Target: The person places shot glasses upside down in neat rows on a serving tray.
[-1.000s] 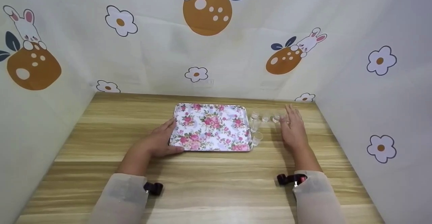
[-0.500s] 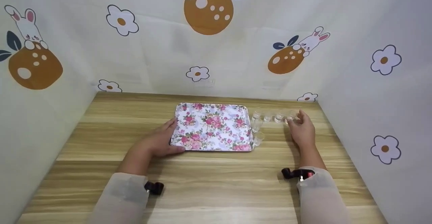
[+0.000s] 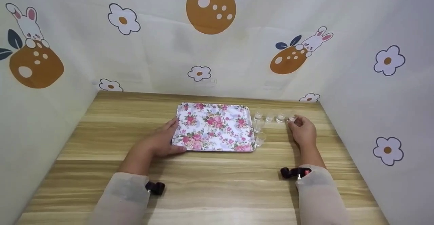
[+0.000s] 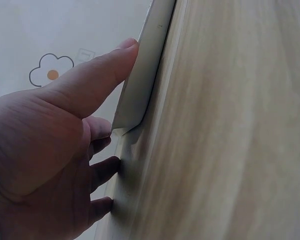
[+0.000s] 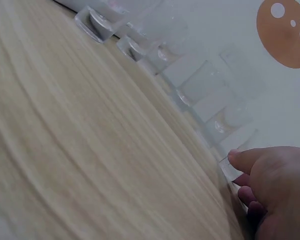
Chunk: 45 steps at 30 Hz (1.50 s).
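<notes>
At about two o'clock from the tray (image 3: 213, 127), a row of small clear cups (image 3: 269, 117) runs left to right along the back of the worktop (image 3: 217, 177), its long axis parallel to the tray's far edge; two more cups (image 3: 259, 131) stand just beside the tray's right rim, toward five o'clock of the row's left end. The right hand (image 3: 302, 130) is at the row's right end, thumb and fingers curled round the last cup (image 5: 230, 170), which stands on the wood. That hand is far nearer the cups than the other. The left hand (image 3: 162, 142) rests at the tray's nine o'clock side, fingers fairly straight, thumb (image 4: 97, 75) laid against the rim and fingertips under its corner. Pale wood-grain covers the worktop, closed in on three sides by sheets printed with flowers and rabbits.
</notes>
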Tool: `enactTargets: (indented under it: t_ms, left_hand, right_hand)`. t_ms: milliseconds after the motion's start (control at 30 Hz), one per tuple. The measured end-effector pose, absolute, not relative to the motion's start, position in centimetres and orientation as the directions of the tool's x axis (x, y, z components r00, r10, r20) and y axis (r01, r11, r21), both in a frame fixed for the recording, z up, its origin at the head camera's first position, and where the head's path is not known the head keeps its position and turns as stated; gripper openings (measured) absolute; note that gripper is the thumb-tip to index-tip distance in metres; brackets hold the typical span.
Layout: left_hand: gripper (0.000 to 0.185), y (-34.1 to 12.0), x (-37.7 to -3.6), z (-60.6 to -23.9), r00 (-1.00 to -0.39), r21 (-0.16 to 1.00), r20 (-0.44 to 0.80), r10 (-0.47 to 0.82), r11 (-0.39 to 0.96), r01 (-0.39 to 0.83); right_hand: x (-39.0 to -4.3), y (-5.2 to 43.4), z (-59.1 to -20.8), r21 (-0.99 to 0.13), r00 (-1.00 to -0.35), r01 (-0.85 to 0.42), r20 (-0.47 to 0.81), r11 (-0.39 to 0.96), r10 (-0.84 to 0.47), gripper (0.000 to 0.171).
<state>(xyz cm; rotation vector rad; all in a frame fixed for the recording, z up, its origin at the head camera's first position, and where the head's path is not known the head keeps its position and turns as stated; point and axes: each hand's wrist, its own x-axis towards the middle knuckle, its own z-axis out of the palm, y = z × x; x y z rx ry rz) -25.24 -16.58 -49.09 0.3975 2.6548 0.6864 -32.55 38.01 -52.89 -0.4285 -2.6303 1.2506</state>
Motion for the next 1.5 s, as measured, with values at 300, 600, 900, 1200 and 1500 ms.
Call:
enactTargets:
  t_ms: [300,600,900,1200,1500]
  left_hand:
    - [0.12,-16.5,-25.3,-49.1,-0.896,0.522,-0.256,0.362,0.832,0.187]
    - [0.121,-16.6,-25.1,-48.9,-0.894,0.54,-0.262,0.363,0.823,0.176]
    - [0.121,-16.6,-25.0,-48.9,-0.89,0.526,-0.274,0.364,0.832,0.178]
    - [0.119,-16.5,-25.3,-49.1,-0.895,0.528,-0.249,0.37,0.826,0.195]
    - [0.118,-16.5,-25.2,-48.9,-0.895,0.521,-0.254,0.368,0.831,0.194]
  right_hand:
    - [-32.2,38.1,-52.8,-0.802,-0.918,0.125,0.13,0.584,0.375,0.047]
    - [-31.9,37.6,-50.9,-0.878,-0.886,0.106,0.13,0.466,0.445,0.049]
    - [-31.6,35.8,-49.6,-0.886,-0.877,0.04,0.191,0.463,0.441,0.049]
    - [-31.1,31.1,-47.3,-0.908,-0.911,-0.12,0.262,0.402,0.32,0.041]
    - [-29.9,22.3,-45.2,-0.916,-0.954,-0.196,0.261,0.351,0.149,0.033]
